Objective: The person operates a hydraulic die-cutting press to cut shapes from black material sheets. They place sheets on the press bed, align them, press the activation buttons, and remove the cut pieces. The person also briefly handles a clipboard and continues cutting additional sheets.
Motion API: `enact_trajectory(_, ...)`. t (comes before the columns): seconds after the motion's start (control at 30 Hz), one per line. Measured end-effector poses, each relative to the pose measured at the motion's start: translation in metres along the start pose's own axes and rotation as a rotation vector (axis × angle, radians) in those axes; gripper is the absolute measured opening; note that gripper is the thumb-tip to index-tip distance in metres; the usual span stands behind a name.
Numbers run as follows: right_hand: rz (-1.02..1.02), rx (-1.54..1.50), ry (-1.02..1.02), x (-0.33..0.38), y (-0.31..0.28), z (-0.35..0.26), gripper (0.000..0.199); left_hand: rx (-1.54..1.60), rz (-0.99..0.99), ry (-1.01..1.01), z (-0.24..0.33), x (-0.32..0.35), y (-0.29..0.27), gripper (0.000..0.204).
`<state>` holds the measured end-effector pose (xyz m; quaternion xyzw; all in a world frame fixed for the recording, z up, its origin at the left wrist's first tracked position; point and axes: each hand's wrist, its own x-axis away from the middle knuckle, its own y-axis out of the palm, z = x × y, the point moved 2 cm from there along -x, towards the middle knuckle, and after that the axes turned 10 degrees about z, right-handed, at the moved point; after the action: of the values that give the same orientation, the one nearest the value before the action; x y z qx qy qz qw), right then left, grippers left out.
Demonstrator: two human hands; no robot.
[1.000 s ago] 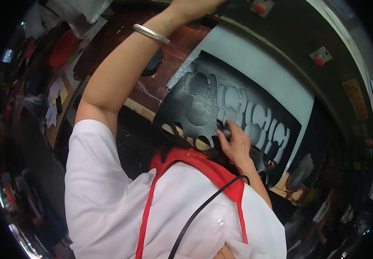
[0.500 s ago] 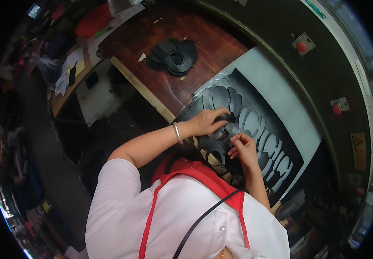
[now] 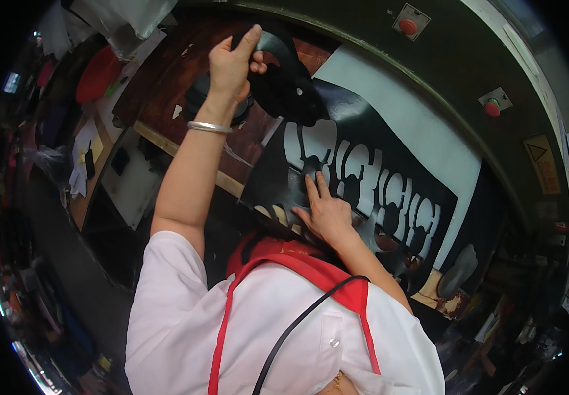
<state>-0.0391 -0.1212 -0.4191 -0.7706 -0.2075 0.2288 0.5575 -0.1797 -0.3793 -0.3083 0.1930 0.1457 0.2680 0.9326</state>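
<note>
My left hand (image 3: 232, 66), with a metal bangle at its wrist, is raised and closed on curved black cut pieces (image 3: 283, 82), thumb on top. They look like sheet leather or a similar material; how many there are I cannot tell. My right hand (image 3: 330, 217) rests with fingers spread on a black sheet (image 3: 353, 105) that has rows of curved cut-outs. Pale surface shows through several of these openings. Partly hidden behind my left wrist, a stack of black cut pieces (image 3: 197, 95) lies on a reddish-brown board (image 3: 159, 85).
Beyond the sheet runs a pale work surface (image 3: 390, 99), bordered by a dark green machine body with red buttons (image 3: 408, 26). A red bowl-like thing (image 3: 98, 72) and papers (image 3: 84, 155) lie at the left. A grey rounded piece (image 3: 459, 270) is at the right.
My left hand has lifted black pieces off the sheet and carried them up and left toward the stack. My right hand has moved left and flattened onto the sheet, whose far edge now bulges.
</note>
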Motion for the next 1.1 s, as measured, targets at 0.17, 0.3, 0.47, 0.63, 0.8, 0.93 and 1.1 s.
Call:
enact_trajectory(0.17,0.101,-0.133,0.079,0.000,0.001,0.004,0.068,0.013,0.114,0.112,0.086,-0.073,-0.032,0.027)
enact_trajectory(0.3,0.145,-0.264,0.081,0.003,-0.009,0.008,0.062,-0.230,0.060,0.349,0.129,-0.114,-0.054,0.024)
enact_trajectory(0.47,0.361,-0.604,0.434,0.032,-0.036,0.031,0.045,-0.900,-0.013,1.029,0.073,-0.099,-0.086,0.027)
enact_trajectory(0.63,0.509,-0.419,0.832,0.101,-0.054,0.073,0.035,-1.187,-0.702,1.057,-0.052,-0.015,-0.138,0.052)
enact_trajectory(0.8,0.539,0.045,0.951,0.200,-0.066,0.134,0.033,-1.274,-0.671,0.774,-0.079,0.012,-0.161,0.055)
enact_trajectory(0.93,0.477,0.456,1.064,0.263,-0.044,0.194,0.043,-1.418,-0.536,0.727,-0.067,0.065,-0.147,0.056)
enact_trajectory(1.1,0.791,0.155,1.112,0.272,-0.059,0.243,0.042,-0.981,-0.358,0.087,-0.071,0.196,-0.112,0.063)
